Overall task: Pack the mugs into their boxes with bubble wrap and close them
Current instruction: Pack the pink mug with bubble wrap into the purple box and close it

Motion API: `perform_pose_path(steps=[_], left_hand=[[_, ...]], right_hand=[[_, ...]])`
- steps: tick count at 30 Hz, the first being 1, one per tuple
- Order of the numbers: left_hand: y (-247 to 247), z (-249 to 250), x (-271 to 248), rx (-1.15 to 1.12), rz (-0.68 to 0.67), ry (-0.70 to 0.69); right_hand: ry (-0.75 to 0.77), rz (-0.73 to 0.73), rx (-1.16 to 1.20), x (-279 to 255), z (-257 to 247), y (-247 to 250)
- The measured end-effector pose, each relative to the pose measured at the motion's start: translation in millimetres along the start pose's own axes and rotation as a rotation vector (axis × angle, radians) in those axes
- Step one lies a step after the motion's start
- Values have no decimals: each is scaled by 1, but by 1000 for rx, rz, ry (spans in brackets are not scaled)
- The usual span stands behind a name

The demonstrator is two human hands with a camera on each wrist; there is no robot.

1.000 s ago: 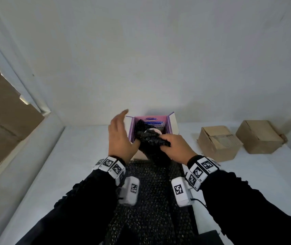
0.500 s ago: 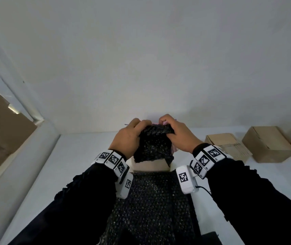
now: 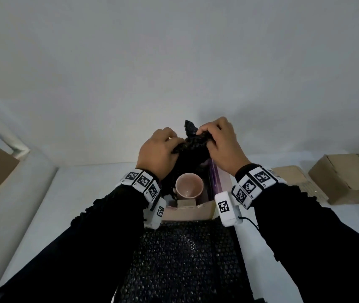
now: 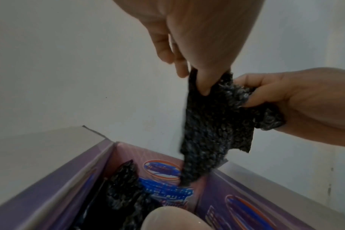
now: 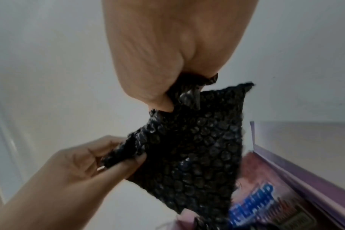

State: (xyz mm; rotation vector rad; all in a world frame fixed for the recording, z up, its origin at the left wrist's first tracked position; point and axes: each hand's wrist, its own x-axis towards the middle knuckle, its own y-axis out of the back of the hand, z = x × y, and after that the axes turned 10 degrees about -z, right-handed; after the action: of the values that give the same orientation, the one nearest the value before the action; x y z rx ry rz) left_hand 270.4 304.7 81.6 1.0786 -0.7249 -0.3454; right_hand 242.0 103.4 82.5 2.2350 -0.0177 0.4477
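Observation:
A pale pink mug (image 3: 189, 188) stands upright in an open purple box (image 3: 215, 180) at the table's middle. Both hands hold one piece of black bubble wrap (image 3: 192, 145) up over the box. My left hand (image 3: 160, 150) pinches its left edge and my right hand (image 3: 220, 141) grips its top right corner. In the left wrist view the black bubble wrap (image 4: 213, 129) hangs down into the purple box (image 4: 73, 179), with the mug's rim (image 4: 171, 217) below. In the right wrist view the wrap (image 5: 193, 147) is stretched between both hands.
A large sheet of black bubble wrap (image 3: 185, 259) lies on the white table (image 3: 82, 193) in front of the box. Two brown cardboard boxes (image 3: 344, 178) sit at the right, one (image 3: 294, 178) partly behind my wrist. A wall stands close behind.
Both hands have lifted the wrap up out of the box, uncovering the mug. One second ago the left hand was open and raised; now it pinches the wrap.

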Motion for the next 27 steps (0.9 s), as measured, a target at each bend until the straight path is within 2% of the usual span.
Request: perform_pose_path(steps=[2, 4, 7, 10, 13, 16, 19, 23, 27], left_hand=[[-5, -8, 2, -45, -55, 148], [-14, -17, 1, -90, -129, 220], [-29, -23, -6, -88, -270, 178], [-37, -25, -5, -78, -419, 164], [-41, -24, 0, -64, -625, 153], [-49, -19, -1, 18, -823, 165], [-52, -18, 0, 83, -892, 168], [-52, -18, 2, 96, -943, 180], [-53, -18, 0, 62, -962, 162]], right_hand=[[61, -75, -35, -2, 2, -13], [79, -143, -103, -6, 5, -27], [52, -239, -261, -10, 14, -45], [-67, -347, -367, -10, 19, -56], [-153, -409, -460, -8, 19, -61], [-153, -471, -565, -6, 17, -65], [-132, -561, -635, -11, 16, -69], [-194, -691, -634, -7, 14, -71], [-84, -519, -882, -7, 9, -63]])
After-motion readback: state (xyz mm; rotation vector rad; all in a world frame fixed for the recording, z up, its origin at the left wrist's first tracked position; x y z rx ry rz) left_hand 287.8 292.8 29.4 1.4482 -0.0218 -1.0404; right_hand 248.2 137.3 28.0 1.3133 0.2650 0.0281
